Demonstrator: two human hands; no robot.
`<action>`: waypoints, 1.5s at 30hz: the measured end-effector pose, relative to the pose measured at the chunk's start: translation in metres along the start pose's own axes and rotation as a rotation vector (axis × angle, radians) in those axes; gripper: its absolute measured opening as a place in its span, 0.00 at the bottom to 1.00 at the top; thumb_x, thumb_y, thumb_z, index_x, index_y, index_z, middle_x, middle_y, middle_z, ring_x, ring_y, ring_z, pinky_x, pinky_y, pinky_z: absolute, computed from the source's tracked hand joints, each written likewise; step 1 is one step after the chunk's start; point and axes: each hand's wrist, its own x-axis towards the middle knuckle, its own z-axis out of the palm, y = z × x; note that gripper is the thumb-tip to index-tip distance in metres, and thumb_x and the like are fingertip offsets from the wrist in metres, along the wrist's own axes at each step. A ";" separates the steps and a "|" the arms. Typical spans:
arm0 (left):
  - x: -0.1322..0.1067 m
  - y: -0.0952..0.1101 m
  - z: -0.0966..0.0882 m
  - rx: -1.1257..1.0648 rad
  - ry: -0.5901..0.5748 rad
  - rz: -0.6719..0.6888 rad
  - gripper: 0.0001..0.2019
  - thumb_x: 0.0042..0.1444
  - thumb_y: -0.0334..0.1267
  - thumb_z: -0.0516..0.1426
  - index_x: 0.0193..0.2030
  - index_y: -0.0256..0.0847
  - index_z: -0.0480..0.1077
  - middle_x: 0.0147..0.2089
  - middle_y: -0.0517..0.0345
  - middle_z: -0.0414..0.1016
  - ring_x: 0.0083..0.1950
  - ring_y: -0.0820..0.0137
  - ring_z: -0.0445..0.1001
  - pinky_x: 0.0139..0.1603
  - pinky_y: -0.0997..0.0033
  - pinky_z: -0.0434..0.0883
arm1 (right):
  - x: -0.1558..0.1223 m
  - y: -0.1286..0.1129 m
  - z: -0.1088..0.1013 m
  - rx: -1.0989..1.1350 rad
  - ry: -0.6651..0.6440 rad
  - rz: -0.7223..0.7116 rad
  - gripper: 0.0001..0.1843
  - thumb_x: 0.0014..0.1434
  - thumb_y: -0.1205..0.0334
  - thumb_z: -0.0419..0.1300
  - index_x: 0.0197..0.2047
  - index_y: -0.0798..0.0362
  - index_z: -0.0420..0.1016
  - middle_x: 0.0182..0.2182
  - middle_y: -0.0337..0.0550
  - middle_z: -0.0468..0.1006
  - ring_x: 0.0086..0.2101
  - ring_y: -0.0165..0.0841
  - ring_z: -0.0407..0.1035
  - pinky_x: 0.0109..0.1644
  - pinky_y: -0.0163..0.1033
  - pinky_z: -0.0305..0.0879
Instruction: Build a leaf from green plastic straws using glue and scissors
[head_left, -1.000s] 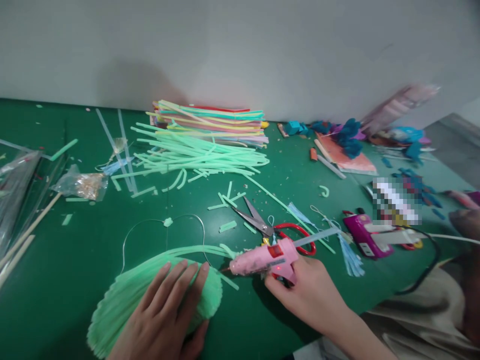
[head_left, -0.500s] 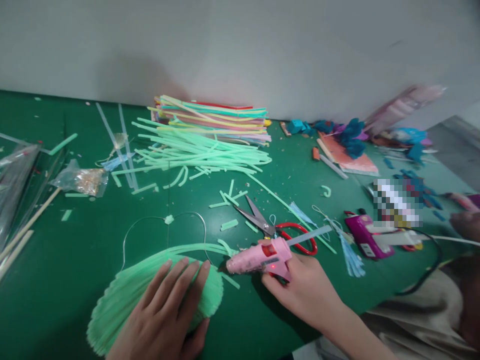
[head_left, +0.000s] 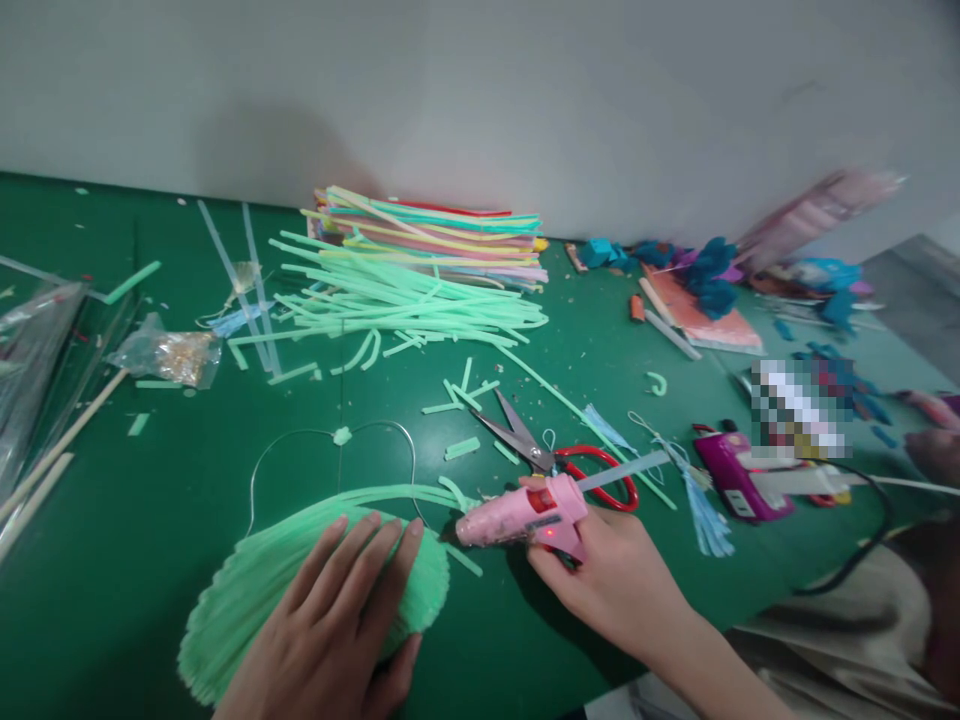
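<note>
My left hand (head_left: 341, 610) lies flat, fingers stretched out, on a fan-like piece of light green pipe cleaners (head_left: 247, 600). My right hand (head_left: 607, 570) is wrapped round the handle of a pink glue gun (head_left: 517, 512). A clear glue stick (head_left: 626, 466) juts from the gun's back. Its nozzle points left, close to the piece's right end; the very tip is hard to make out. A thin wire loop (head_left: 289, 434) with a small green knot (head_left: 342, 436) rises behind the piece. Scissors with red handles (head_left: 536, 445) lie open just behind the gun.
Loose green pipe cleaners (head_left: 420, 300) lie in a pile at the back, before a multicoloured bundle (head_left: 442, 225). Green offcuts are scattered about. On the left are a small bag (head_left: 176, 352) and wooden sticks (head_left: 67, 460); at right, a purple device (head_left: 739, 475) and another person's hand (head_left: 934, 450).
The whole view has shifted slightly, so everything sits a little further right. Both hands keep their places on the pipe-cleaner piece and the glue gun.
</note>
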 end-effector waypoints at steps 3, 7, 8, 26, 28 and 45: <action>0.000 0.001 0.000 -0.008 0.004 -0.002 0.30 0.56 0.39 0.57 0.66 0.32 0.63 0.60 0.49 0.73 0.64 0.57 0.64 0.70 0.55 0.50 | 0.000 0.000 -0.001 -0.006 -0.010 0.002 0.09 0.57 0.63 0.54 0.28 0.52 0.73 0.19 0.40 0.73 0.20 0.34 0.68 0.31 0.39 0.71; 0.000 0.002 0.000 -0.013 0.007 -0.006 0.31 0.56 0.39 0.57 0.66 0.32 0.63 0.60 0.49 0.72 0.64 0.58 0.63 0.71 0.56 0.48 | 0.001 0.000 -0.002 -0.004 -0.014 -0.009 0.09 0.57 0.63 0.54 0.29 0.52 0.74 0.20 0.41 0.74 0.20 0.34 0.68 0.31 0.39 0.71; -0.001 0.001 0.000 -0.012 0.001 -0.007 0.31 0.56 0.39 0.57 0.66 0.32 0.63 0.61 0.49 0.72 0.65 0.58 0.63 0.71 0.56 0.48 | 0.001 0.000 -0.003 -0.002 -0.019 -0.008 0.09 0.57 0.63 0.53 0.29 0.52 0.74 0.20 0.41 0.74 0.20 0.34 0.69 0.30 0.39 0.71; 0.001 0.002 -0.002 0.004 0.007 -0.009 0.29 0.57 0.40 0.56 0.65 0.33 0.64 0.59 0.50 0.74 0.63 0.58 0.65 0.71 0.56 0.49 | 0.003 0.001 0.001 -0.001 -0.032 0.015 0.10 0.57 0.63 0.53 0.28 0.52 0.72 0.19 0.40 0.73 0.21 0.34 0.70 0.31 0.39 0.71; 0.001 0.002 -0.002 0.000 0.008 -0.010 0.29 0.56 0.39 0.56 0.65 0.32 0.64 0.59 0.49 0.74 0.63 0.58 0.65 0.71 0.56 0.48 | 0.004 0.001 0.002 -0.003 -0.028 0.010 0.10 0.57 0.64 0.53 0.28 0.52 0.72 0.19 0.40 0.73 0.21 0.35 0.70 0.32 0.39 0.71; -0.003 0.002 0.000 -0.008 -0.010 -0.013 0.30 0.57 0.40 0.57 0.66 0.33 0.62 0.61 0.50 0.73 0.64 0.58 0.65 0.72 0.55 0.47 | 0.002 0.000 -0.003 0.011 -0.032 -0.019 0.14 0.59 0.63 0.53 0.43 0.56 0.78 0.20 0.41 0.75 0.22 0.36 0.72 0.32 0.40 0.73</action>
